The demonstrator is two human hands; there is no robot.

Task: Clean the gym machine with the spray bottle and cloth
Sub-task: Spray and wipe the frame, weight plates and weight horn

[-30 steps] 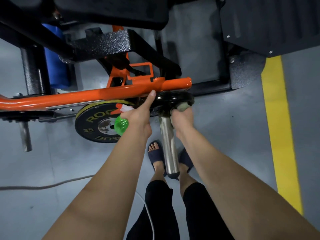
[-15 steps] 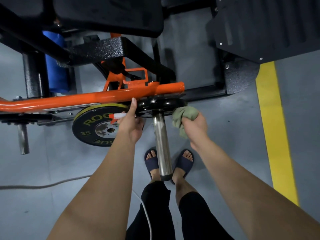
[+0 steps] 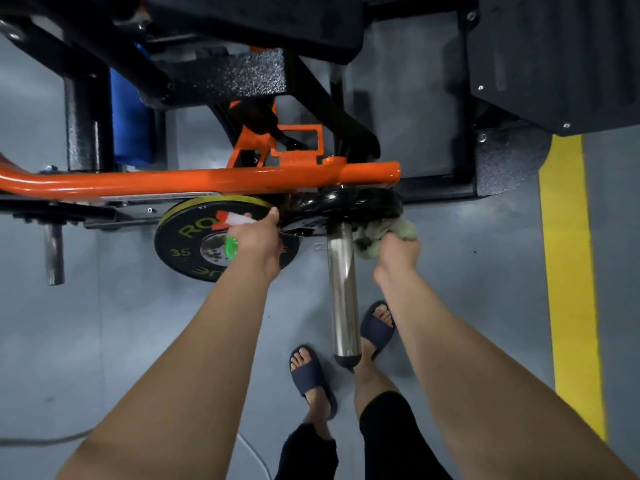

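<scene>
My left hand (image 3: 258, 242) grips a green spray bottle (image 3: 231, 247) with a white and red nozzle pointing left, just left of the chrome weight sleeve (image 3: 342, 289). My right hand (image 3: 398, 252) holds a bunched pale green cloth (image 3: 384, 232) against the right side of the sleeve, under the black plate (image 3: 346, 206) loaded on it. The sleeve juts from the orange bar (image 3: 194, 180) of the black gym machine (image 3: 242, 74).
A black 35 plate (image 3: 194, 237) with yellow lettering leans behind my left hand. A short steel peg (image 3: 53, 252) sticks out at the left. A yellow floor stripe (image 3: 571, 271) runs down the right. A grey cable (image 3: 41, 439) crosses the floor. My sandalled feet (image 3: 311, 375) stand below the sleeve.
My right hand has carried the cloth back up to the base of the sleeve beside the black plate. The left hand still grips the bottle in about the same spot.
</scene>
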